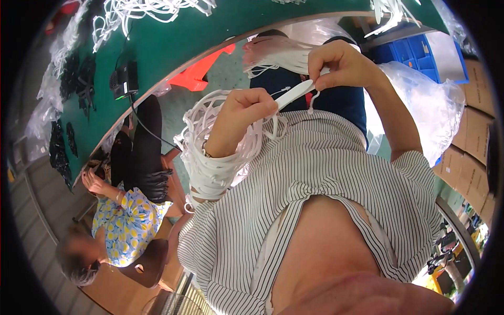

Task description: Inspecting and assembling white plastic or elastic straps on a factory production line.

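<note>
A flat white strap (294, 94) is stretched between my two hands, above my lap. My left hand (242, 113) pinches its lower left end between thumb and fingers. At the other end my right hand (338, 65) is closed, thumb against fingertips, with a thin white tail hanging below. Many white looped straps (210, 142) hang around my left forearm in a thick coil. A bundle of pale straps (281, 55) lies across my lap, just beyond the hands.
The green table (173, 44) curves along the far side, holding heaps of white straps (142, 16) and a black device (124, 80) with a cable. A co-worker (128, 220) sits at left. Blue bins (409, 55), clear plastic bags (420, 110) and cardboard boxes (467, 168) stand at right.
</note>
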Demonstrator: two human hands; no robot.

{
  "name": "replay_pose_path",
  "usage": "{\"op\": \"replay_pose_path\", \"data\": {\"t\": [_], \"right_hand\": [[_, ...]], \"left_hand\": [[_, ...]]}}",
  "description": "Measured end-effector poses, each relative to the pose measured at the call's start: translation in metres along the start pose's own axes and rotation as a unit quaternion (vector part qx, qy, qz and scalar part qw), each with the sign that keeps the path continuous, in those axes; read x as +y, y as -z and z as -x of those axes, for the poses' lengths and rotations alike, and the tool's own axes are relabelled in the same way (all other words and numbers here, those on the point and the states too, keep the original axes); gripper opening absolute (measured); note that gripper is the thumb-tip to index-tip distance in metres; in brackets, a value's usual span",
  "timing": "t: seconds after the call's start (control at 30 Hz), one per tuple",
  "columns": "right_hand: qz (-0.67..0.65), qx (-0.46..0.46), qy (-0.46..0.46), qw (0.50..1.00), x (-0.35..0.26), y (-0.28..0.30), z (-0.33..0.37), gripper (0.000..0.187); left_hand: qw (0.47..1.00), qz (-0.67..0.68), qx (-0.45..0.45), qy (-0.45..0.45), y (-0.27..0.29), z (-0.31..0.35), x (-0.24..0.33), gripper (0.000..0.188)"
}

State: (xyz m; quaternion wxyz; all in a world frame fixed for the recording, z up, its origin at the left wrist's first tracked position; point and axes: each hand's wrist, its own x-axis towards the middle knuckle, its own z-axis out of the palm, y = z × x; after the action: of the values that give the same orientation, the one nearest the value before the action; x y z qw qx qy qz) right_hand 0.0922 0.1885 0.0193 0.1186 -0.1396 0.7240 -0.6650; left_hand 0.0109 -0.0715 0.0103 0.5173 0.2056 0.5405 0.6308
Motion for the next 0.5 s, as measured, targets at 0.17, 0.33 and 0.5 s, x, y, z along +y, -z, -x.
{"op": "replay_pose_path", "data": {"t": [0.17,0.33,0.5], "right_hand": [[-0.051,0.006,-0.061,0.997,0.0021,0.0005,-0.0003,0.013],[-0.033,0.016,-0.038,0.999,0.0006,0.0012,-0.0002,0.015],[-0.029,0.024,-0.033,0.999,-0.0031,0.0014,-0.0006,0.013]], "left_hand": [[1.0,0.005,0.008,0.025,-0.0008,-0.0002,0.0019,0.012],[0.999,0.015,0.01,0.034,-0.0012,-0.0024,0.003,0.011],[0.999,0.027,0.012,0.036,-0.0017,-0.0024,0.0035,0.011]]}}
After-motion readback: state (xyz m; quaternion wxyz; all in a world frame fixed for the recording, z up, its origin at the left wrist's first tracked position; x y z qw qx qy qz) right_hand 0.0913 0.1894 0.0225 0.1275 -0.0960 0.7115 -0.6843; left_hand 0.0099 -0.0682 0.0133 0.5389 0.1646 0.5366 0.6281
